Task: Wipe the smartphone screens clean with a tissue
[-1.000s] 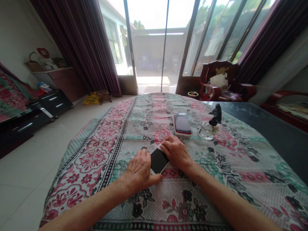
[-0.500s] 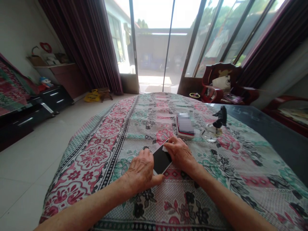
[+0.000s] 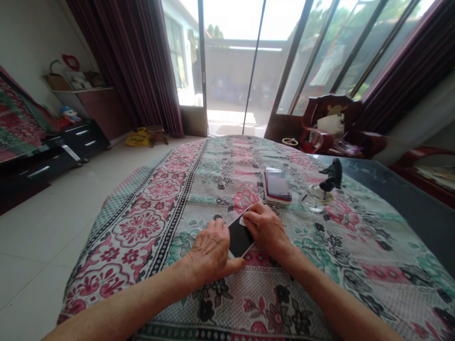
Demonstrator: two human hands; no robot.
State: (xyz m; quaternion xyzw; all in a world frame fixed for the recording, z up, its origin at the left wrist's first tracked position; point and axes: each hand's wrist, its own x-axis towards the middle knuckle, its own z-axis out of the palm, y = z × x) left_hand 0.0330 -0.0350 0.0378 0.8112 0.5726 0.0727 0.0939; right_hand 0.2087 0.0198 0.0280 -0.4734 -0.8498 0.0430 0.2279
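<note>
A smartphone [image 3: 239,240] with a black screen and pale rim lies at a slant on the flowered tablecloth [image 3: 199,199]. My left hand [image 3: 210,248] grips its left side and near end, thumb along the near edge. At the far end, the closed fingers of my right hand [image 3: 269,232] pinch a small white wipe [image 3: 242,221] against the glass. Most of the wipe is hidden under the fingers; I cannot tell if it is cloth or paper. Beyond my right hand sits a small stack of flat things [image 3: 278,185], its top blurred out.
A clear spray bottle [image 3: 314,199] with a black trigger head stands right of the stack. Past the table are a dark red wooden chair [image 3: 329,128], a dark low table [image 3: 398,189] and glass doors. A yellow bag [image 3: 139,137] lies on the floor at left.
The view has shifted slightly. My right fingers and the wipe are still at the phone's far end, with barely any movement. My left hand keeps its hold.
</note>
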